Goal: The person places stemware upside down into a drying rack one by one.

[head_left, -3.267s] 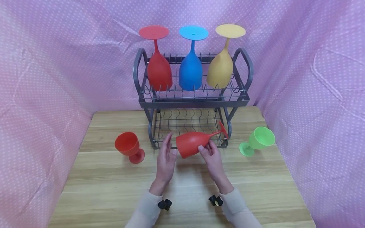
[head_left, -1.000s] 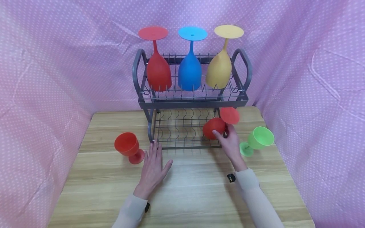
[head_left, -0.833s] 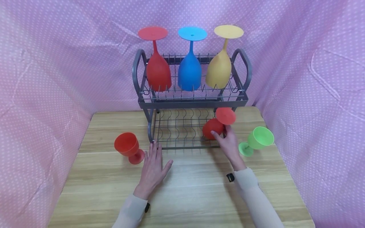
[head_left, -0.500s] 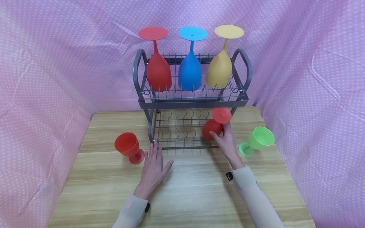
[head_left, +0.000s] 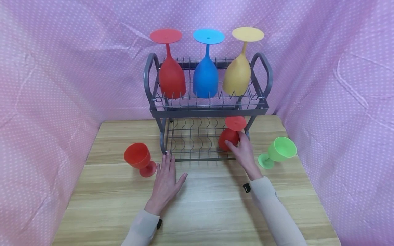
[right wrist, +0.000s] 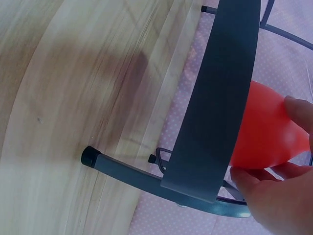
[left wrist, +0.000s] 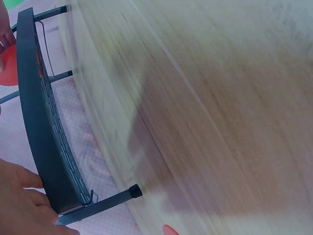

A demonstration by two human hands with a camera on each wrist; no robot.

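My right hand grips a red plastic wine glass by the bowl, thumb on the near side and fingers behind. The glass stands mouth down at the right end of the lower tier of a dark wire dish rack, foot tilted slightly right. In the right wrist view, the rack's front bar hides the lower bowl. My left hand lies with fingers spread, fingertips at the lower tier's front left corner. In the left wrist view, those fingertips touch the rack's dark front bar.
On the upper tier, a red, a blue and a yellow wine glass stand upside down. A short red goblet is upright at left, a green goblet at right. Pink dotted cloth surrounds the wooden table.
The red wine glass, first held sideways before the rack, is now upside down on the lower tier. Its foot has swung left, more upright. My left hand moved down-left to the rack corner.
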